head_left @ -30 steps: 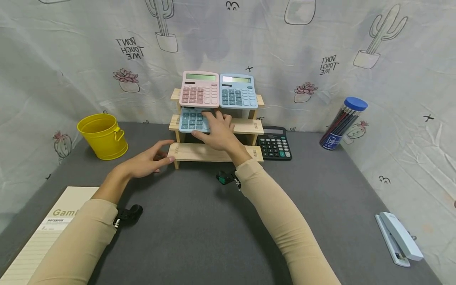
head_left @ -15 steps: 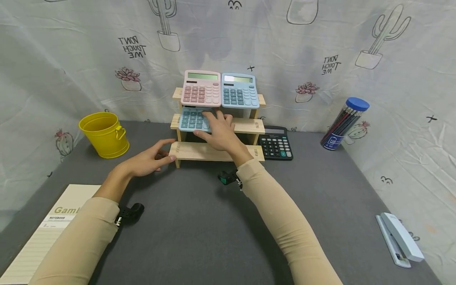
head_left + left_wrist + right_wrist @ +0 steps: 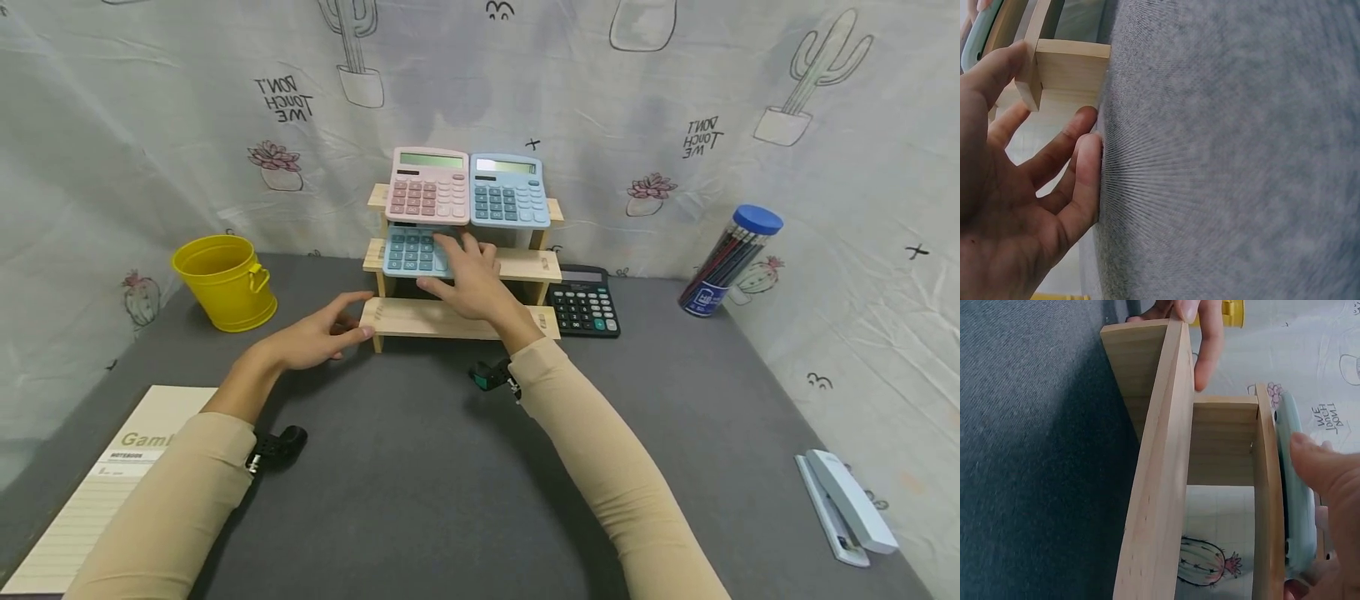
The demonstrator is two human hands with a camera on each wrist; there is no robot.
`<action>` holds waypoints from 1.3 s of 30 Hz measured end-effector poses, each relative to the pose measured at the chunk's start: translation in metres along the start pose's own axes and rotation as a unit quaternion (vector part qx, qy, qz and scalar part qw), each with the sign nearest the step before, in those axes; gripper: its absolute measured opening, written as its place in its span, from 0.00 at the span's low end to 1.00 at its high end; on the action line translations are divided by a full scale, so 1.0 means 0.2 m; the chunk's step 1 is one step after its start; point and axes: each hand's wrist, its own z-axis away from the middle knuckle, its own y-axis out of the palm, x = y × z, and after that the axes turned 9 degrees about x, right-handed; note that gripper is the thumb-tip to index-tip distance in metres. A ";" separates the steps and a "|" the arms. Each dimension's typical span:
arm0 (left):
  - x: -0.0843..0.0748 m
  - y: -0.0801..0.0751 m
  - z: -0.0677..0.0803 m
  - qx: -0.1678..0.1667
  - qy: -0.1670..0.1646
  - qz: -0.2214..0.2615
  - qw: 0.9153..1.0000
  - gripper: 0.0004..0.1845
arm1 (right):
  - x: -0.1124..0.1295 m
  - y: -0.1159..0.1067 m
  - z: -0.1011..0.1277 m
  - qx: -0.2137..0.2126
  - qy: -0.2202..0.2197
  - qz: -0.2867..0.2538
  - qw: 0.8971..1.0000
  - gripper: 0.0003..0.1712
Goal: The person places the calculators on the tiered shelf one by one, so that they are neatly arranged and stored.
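Observation:
My left hand (image 3: 313,337) is at the left end of the bottom wooden shelf (image 3: 427,319), and its thumb and index finger hold the board's end from both sides (image 3: 1038,187). A blue calculator (image 3: 411,250) leans on the left part of the middle shelf (image 3: 525,264). My right hand (image 3: 476,283) grips this calculator, with the thumb at its lower edge and the index finger over its keys. In the right wrist view the thumb (image 3: 1313,462) lies against its face. A pink calculator (image 3: 427,185) and another blue calculator (image 3: 510,190) stand side by side on the top tier.
A black calculator (image 3: 585,302) lies right of the rack. The yellow bucket (image 3: 228,287) is at the back left, a notebook (image 3: 112,467) at the left front. A pencil tube (image 3: 723,267) with a blue lid stands back right; a stapler (image 3: 847,508) lies right front.
The head view has shifted slightly. My right thumb has slid a little to the right along the blue calculator's lower edge. The left hand keeps its place at the shelf end.

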 end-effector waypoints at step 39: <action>0.00 0.00 -0.01 0.004 0.000 0.000 1.000 0.43 | -0.34 -0.15 0.41 0.018 -0.071 0.043 0.996 0.50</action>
